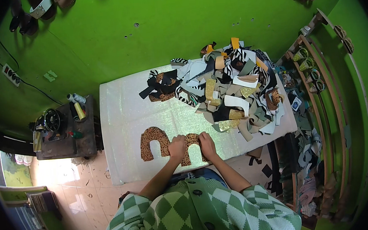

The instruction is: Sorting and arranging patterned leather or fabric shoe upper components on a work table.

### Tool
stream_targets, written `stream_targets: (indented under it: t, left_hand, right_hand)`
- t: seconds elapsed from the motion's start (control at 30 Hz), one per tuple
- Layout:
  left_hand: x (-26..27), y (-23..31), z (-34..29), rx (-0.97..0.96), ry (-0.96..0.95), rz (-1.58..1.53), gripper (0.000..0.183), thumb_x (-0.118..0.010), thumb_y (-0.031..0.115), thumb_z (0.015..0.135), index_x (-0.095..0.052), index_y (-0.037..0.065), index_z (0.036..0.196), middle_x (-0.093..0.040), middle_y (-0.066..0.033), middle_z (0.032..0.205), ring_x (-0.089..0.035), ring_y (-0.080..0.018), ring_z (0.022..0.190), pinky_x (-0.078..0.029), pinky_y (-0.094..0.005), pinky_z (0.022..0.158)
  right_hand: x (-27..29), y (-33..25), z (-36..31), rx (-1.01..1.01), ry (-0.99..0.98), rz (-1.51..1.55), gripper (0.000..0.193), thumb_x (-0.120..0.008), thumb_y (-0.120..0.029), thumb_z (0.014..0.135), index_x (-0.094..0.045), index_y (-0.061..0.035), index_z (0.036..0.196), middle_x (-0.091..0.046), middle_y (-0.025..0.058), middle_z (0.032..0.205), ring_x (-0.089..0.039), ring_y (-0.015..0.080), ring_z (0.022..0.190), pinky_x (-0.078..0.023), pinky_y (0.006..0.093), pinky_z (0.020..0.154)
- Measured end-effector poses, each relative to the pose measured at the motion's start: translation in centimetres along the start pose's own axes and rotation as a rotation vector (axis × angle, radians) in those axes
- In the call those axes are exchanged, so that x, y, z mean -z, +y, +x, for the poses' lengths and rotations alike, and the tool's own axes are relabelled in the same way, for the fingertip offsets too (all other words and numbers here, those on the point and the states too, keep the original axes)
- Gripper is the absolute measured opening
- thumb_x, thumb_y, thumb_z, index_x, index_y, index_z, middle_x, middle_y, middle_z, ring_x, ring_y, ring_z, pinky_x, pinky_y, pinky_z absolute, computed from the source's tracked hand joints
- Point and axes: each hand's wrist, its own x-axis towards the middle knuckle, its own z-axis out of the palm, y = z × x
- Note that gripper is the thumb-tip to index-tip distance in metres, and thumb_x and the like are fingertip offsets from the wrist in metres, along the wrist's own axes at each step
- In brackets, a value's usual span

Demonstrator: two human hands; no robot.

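A leopard-print arch-shaped cut piece (191, 137) lies at the front edge of the white table, between my two hands. My left hand (177, 146) is closed at its left side, fingers bent onto the material. Along its right side my right hand (206, 143) is closed too, with the fingertips at the upper right of the curve. Just left of my left hand, a second leopard-print arch-shaped piece (153, 135) rests flat, its opening toward me. My fingers partly cover the edges of the piece between them.
Mixed scraps (229, 85) in zebra, gold, grey and white heap over the table's (123, 107) right half. Dark and leopard pieces (162, 85) lie at the back. A sewing machine (51, 120) stands on a side table at left. A wooden rack (317, 104) holds sandals (306, 64) at right.
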Motion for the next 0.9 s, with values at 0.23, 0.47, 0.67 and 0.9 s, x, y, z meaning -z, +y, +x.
stream_targets:
  t: [0.23, 0.47, 0.67, 0.9]
  left_hand:
    - [0.0, -1.0, -3.2, -0.281, 0.019, 0.137, 0.039, -0.061, 0.018, 0.076, -0.058, 0.017, 0.115, -0.057, 0.0017, 0.112, -0.053, -0.0173, 0.099, -0.046, -0.0370, 0.074]
    - [-0.1, -1.0, -3.8, -0.322, -0.020, 0.230, 0.046, -0.058, 0.023, 0.079, -0.054, 0.014, 0.124, -0.054, 0.0002, 0.120, -0.049, -0.0185, 0.102, -0.040, -0.0364, 0.077]
    - [-0.1, -0.7, -3.7, -0.300, -0.114, 0.266, 0.048, -0.058, 0.024, 0.079, -0.052, 0.012, 0.126, -0.053, -0.0014, 0.121, -0.048, -0.0188, 0.098, -0.037, -0.0369, 0.080]
    - [0.3, -0.5, -3.8, -0.308, -0.048, 0.244, 0.048, -0.060, 0.023, 0.078, -0.054, 0.012, 0.124, -0.055, -0.0015, 0.115, -0.048, -0.0187, 0.097, -0.036, -0.0366, 0.079]
  right_hand:
    - [-1.0, -1.3, -2.8, 0.107, -0.032, -0.186, 0.046, -0.045, -0.004, 0.083, -0.052, -0.0173, 0.127, -0.049, 0.0165, 0.118, -0.049, 0.0311, 0.107, -0.038, 0.0417, 0.089]
    - [-0.6, -2.7, -2.9, 0.023, -0.114, -0.374, 0.050, -0.046, -0.008, 0.084, -0.053, -0.0308, 0.129, -0.050, 0.0129, 0.104, -0.048, 0.0262, 0.097, -0.036, 0.0379, 0.081]
    - [0.0, -2.0, -3.4, -0.048, -0.101, -0.390, 0.049, -0.047, -0.007, 0.083, -0.056, -0.0302, 0.126, -0.045, 0.0083, 0.089, -0.045, 0.0241, 0.086, -0.034, 0.0361, 0.075]
    - [0.6, -0.6, -4.3, -0.150, -0.093, -0.391, 0.061, -0.056, -0.003, 0.074, -0.053, -0.0291, 0.129, -0.042, 0.0080, 0.086, -0.044, 0.0250, 0.086, -0.032, 0.0354, 0.074]
